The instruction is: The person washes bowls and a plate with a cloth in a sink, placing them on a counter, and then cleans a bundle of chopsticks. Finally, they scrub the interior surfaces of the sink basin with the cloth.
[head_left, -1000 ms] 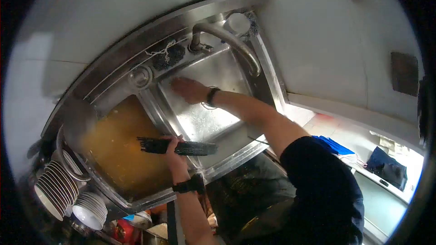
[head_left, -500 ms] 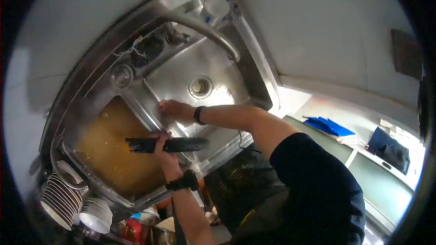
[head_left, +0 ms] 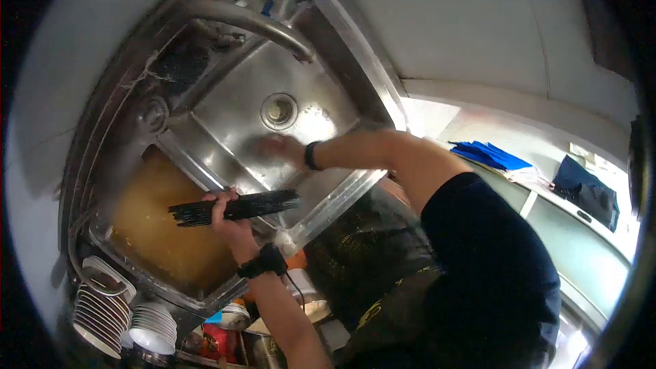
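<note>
My left hand (head_left: 231, 222) is closed around a bundle of black chopsticks (head_left: 266, 203). The bundle lies nearly level across the view, over the divider between the two sink basins. My right hand (head_left: 283, 152) is over the right basin (head_left: 232, 119), just below the drain (head_left: 279, 111); motion smears its fingers. Cloudy brownish water (head_left: 164, 212) fills the left basin, under the left end of the bundle.
A curved faucet (head_left: 263, 24) reaches over the right basin. Stacked white bowls (head_left: 154, 328) and stacked plates (head_left: 99, 318) stand at the lower left. A dark scrubbing pad (head_left: 181, 61) lies on the back ledge. Blue cloth (head_left: 490, 156) rests on a counter at right.
The view has shifted, moving the sink left and up in the picture. My right hand has moved right relative to the basin, away from the divider. The left hand keeps its hold on the chopsticks.
</note>
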The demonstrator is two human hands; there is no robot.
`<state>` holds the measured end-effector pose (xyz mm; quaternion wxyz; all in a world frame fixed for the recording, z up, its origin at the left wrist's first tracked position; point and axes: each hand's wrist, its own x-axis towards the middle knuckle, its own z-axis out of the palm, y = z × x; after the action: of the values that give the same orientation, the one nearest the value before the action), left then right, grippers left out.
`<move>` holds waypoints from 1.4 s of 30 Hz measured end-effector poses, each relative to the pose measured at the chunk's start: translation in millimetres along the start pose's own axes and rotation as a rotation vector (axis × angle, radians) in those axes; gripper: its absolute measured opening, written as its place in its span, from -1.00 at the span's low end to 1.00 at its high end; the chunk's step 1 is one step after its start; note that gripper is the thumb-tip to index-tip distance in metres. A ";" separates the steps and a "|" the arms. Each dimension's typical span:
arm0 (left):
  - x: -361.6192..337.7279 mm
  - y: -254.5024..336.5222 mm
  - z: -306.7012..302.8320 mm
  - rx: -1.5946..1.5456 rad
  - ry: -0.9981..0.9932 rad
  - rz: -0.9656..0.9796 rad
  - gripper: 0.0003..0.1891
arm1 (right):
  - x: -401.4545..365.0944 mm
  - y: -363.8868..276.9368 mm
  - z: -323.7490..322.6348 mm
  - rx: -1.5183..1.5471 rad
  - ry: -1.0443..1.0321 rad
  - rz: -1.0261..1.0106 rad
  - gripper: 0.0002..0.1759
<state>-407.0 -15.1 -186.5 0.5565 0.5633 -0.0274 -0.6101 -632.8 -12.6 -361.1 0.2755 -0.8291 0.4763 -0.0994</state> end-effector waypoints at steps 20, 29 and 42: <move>5.0 1.9 -20.8 0.010 -0.296 0.018 -0.73 | -55.0 52.5 115.0 0.695 -0.306 -0.121 -0.67; -5.3 10.0 -11.9 0.053 -0.256 -0.018 -0.71 | 13.6 50.4 11.2 0.881 -0.561 0.091 -0.77; -5.1 12.5 -13.1 -0.015 -0.340 -0.085 -0.67 | 24.0 53.7 -1.7 0.984 -0.488 0.161 -0.75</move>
<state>-390.8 -8.5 -179.6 0.5220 0.4485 -0.0927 -0.7196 -660.4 -54.7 -391.7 0.7394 -0.5625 0.3580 -0.0935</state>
